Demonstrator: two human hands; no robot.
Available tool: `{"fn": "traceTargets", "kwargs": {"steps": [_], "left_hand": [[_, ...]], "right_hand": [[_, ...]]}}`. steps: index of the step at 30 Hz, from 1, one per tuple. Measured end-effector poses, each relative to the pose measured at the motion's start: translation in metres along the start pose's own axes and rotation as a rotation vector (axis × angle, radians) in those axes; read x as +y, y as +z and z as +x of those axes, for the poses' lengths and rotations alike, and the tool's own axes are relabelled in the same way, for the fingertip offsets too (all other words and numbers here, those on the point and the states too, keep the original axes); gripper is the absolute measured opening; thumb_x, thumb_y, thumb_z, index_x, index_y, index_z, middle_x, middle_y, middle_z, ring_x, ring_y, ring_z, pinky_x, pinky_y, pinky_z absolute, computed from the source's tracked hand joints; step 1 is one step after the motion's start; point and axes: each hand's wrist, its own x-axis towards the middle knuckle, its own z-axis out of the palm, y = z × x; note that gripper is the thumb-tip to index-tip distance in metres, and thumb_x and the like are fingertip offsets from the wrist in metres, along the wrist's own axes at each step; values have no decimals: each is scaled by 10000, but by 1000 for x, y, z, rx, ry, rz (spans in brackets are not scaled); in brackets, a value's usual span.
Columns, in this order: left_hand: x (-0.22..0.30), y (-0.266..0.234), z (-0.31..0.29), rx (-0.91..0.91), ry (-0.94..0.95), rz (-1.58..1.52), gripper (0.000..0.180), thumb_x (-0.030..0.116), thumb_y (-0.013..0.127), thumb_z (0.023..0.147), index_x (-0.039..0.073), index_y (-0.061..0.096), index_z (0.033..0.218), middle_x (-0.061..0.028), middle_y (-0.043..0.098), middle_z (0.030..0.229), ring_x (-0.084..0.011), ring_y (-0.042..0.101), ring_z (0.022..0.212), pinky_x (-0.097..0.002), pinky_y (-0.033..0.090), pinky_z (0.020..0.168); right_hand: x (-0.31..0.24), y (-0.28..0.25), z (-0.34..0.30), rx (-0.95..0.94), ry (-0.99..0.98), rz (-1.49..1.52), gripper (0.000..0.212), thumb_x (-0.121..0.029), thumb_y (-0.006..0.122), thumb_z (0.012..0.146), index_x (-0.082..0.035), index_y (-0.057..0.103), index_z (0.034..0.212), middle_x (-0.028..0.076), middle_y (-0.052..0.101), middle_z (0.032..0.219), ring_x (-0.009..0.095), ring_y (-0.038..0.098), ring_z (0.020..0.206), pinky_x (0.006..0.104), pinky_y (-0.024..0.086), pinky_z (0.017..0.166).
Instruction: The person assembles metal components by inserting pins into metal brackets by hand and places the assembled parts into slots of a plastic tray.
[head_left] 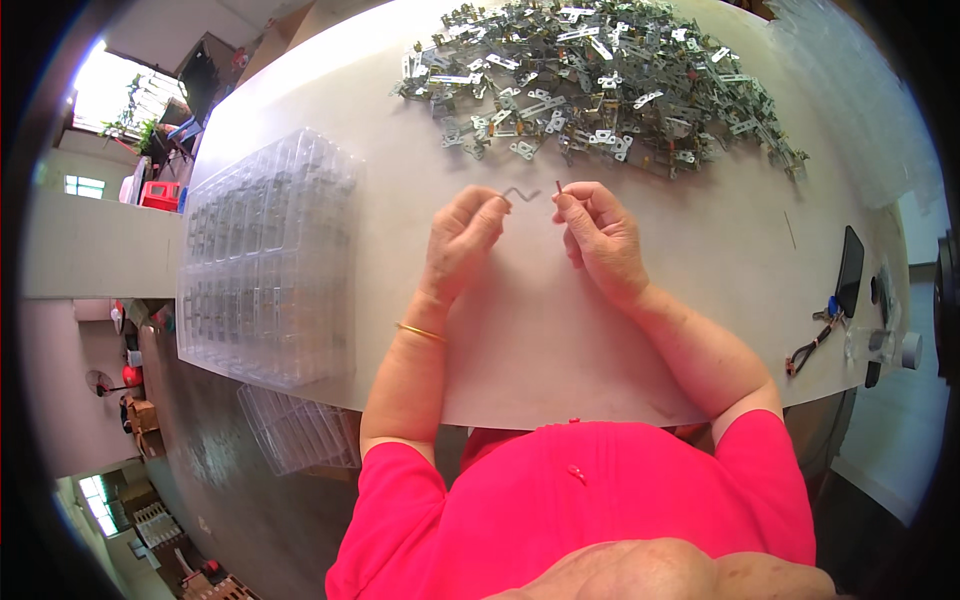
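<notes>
My left hand (pixel 466 236) is closed in a pinch, thumb against fingers. From its fingertips a thin grey zigzag-bent wire (pixel 523 193) reaches toward the other hand. My right hand (pixel 606 238) is a short way to the right, also pinched. Between its thumb and forefinger a thin reddish-brown stick (pixel 559 186) points upward; its lower part is hidden by the fingers. A small gap lies between the wire's free end and the right fingers. Both hands are over the pale table (pixel 560 340), just on the near side of a large pile of small metal brackets (pixel 600 85).
Stacked clear plastic trays (pixel 270 260) filled with parts stand at the left; another clear tray (pixel 300 430) sits lower, beside the table. On the right lie a thin straight wire (pixel 790 229), a black phone (pixel 850 270) and keys (pixel 832 308). Clear plastic bags (pixel 840 90) cover the far right.
</notes>
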Motion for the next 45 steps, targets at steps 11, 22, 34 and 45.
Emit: {"fn": "traceTargets", "kwargs": {"steps": [11, 22, 34, 45], "left_hand": [[1, -4, 2, -2, -81, -241, 204, 207, 552, 1005, 23, 629, 958, 50, 485, 636, -38, 377, 562, -197, 278, 511], [1, -6, 2, -30, -36, -118, 167, 176, 582, 989, 27, 630, 934, 51, 515, 684, -35, 427, 612, -197, 330, 547], [-2, -6, -1, -93, 20, 60, 155, 158, 594, 977, 13, 617, 926, 40, 532, 740, -40, 450, 675, -205, 368, 595], [-1, -11, 0, -129, 71, 161, 190, 180, 628, 947, 14, 614, 855, 20, 549, 715, -60, 478, 687, -234, 399, 617]], "right_hand": [[7, -2, 0, -74, -4, -236, 133, -213, 608, 995, -87, 638, 1022, -37, 575, 696, 19, 480, 576, 207, 382, 492], [6, -2, 0, -72, 4, -287, 131, -188, 604, 990, -67, 638, 1027, -36, 586, 712, 24, 504, 622, 211, 412, 541], [5, -7, 5, -191, 93, -154, 205, -80, 478, 1025, -19, 567, 1198, 52, 635, 898, 96, 633, 714, 254, 561, 649], [2, -9, 8, -251, 68, -143, 200, -52, 510, 990, -6, 628, 1145, 49, 669, 1015, 117, 631, 964, 278, 529, 878]]}}
